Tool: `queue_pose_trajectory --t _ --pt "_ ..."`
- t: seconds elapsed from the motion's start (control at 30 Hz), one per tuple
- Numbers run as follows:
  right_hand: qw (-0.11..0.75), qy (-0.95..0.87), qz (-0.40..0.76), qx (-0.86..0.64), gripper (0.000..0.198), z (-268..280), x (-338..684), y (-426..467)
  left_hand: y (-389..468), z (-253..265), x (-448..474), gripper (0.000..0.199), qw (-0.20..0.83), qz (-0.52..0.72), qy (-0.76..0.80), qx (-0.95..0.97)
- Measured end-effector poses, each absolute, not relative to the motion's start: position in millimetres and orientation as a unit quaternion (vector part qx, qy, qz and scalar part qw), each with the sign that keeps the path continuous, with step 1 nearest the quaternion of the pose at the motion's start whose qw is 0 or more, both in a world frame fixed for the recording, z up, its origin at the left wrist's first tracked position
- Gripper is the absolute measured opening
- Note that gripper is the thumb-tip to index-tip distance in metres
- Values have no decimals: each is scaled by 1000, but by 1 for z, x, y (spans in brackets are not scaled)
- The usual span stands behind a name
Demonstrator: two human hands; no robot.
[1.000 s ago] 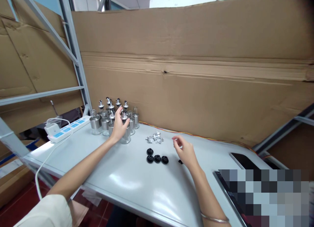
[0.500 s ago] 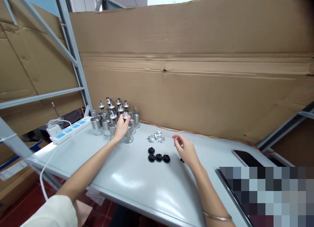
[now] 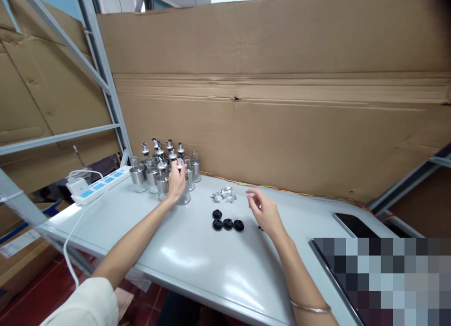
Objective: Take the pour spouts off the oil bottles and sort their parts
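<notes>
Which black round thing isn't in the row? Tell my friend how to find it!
On the glossy pale grey table, look in front of the small silvery pieces. Three round black stepped discs form a row there. The black disc you want sits outside that row, just behind its left end.

Arms (image 3: 137,239) outstretched, left hand (image 3: 176,181) in an upward pinch, right hand (image 3: 267,215) loosely curled.

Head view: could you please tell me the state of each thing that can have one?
Left hand: closed on the front bottle, at its top
Right hand: raised, fingers bent
Leftmost bottle: upright, no spout
Four black caps: loose, grouped
Silvery parts: loose, clustered
Power strip: adapter plugged in
Phone: flat, screen dark
</notes>
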State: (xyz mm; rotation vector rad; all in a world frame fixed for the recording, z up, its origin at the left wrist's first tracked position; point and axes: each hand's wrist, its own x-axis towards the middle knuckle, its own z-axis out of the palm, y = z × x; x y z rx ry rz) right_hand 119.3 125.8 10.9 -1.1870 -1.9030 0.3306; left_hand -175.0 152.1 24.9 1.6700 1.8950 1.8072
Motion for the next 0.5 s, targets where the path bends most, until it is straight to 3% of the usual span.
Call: queue_pose_trajectory --t 0.5 --pt "409 -761 149 -480 31 16 118 122 158 29 -173 51 4 613 585 531"
